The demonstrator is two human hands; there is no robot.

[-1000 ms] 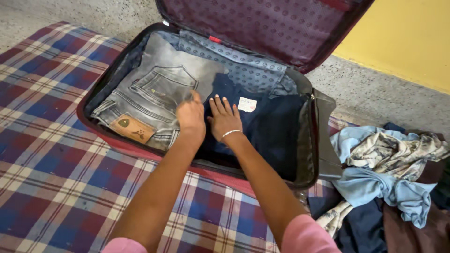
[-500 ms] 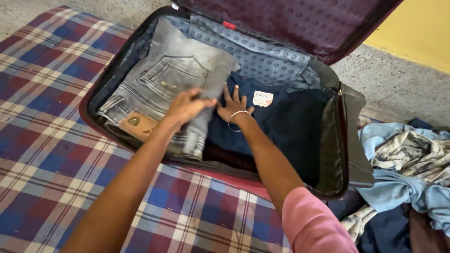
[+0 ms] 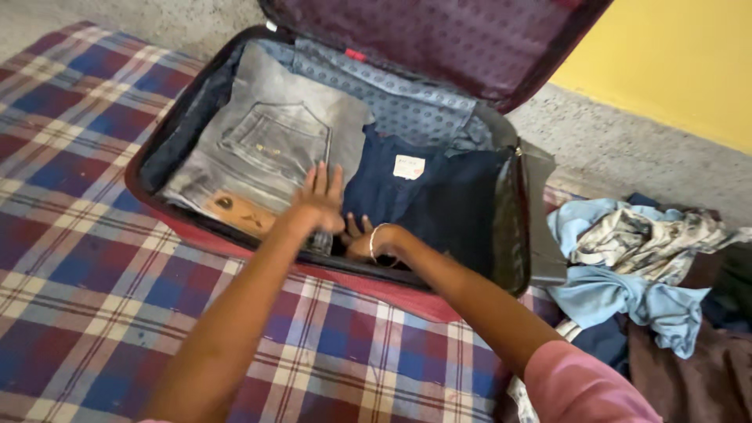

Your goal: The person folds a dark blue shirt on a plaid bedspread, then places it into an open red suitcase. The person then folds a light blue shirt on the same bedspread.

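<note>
An open maroon suitcase (image 3: 196, 235) lies on a checked blanket. Inside it, folded grey jeans (image 3: 266, 145) fill the left half and a folded dark navy garment (image 3: 446, 204) with a white label fills the right. My left hand (image 3: 317, 202) hovers flat, fingers spread, over the jeans' near right edge. My right hand (image 3: 366, 241), a bangle on its wrist, rests low at the suitcase's near rim, fingers tucked at the navy garment's front edge. Neither hand grips anything that I can see.
The suitcase lid (image 3: 439, 39) stands open at the back. A heap of loose clothes (image 3: 642, 266), pale blue, patterned and dark, lies to the right. The plaid blanket (image 3: 86, 266) covers the surface on the left, with grey floor and a yellow wall (image 3: 674, 63) behind.
My right hand has slid from the top of the navy garment down to its near edge. My left hand lifted off the jeans and now hovers with fingers spread. The view shifted left.
</note>
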